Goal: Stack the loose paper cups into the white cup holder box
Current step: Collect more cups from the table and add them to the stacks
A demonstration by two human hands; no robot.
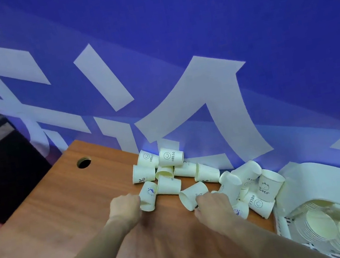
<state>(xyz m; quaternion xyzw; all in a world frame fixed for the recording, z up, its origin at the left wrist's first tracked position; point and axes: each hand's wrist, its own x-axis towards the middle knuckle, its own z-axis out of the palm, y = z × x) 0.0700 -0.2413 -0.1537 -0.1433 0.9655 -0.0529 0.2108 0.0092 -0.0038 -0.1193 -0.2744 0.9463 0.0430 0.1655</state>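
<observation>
While both arms reach forward over the desk, each hand meets a cup at the near edge of the pile.

Left hand: the left hand [125, 207] has its fingers curled round a tipped cup with a blue mark [148, 196], gripping it by the open end, at the near left corner of the pile.

Right hand: the right hand [212, 205] lies over the lower side of a cup lying on its side [193, 195]; its fingers are hidden behind the hand, so I cannot tell whether they grip the cup or only touch it.

Loose cups: the loose paper cups [170, 156] lie scattered on the wooden desk [64, 204] against the blue wall [237, 26], one cluster beyond and between the hands, another just right of the right hand.

Box: the white cup holder box [323, 181] stands at the desk's right end, well right of both hands, touching the right cluster.

Stacked cups: nested cups [331, 225] already lie in the box, rims toward the camera.

Other: a round cable hole [84, 162] sits far left on the desk, near a dark object [0, 163].
</observation>
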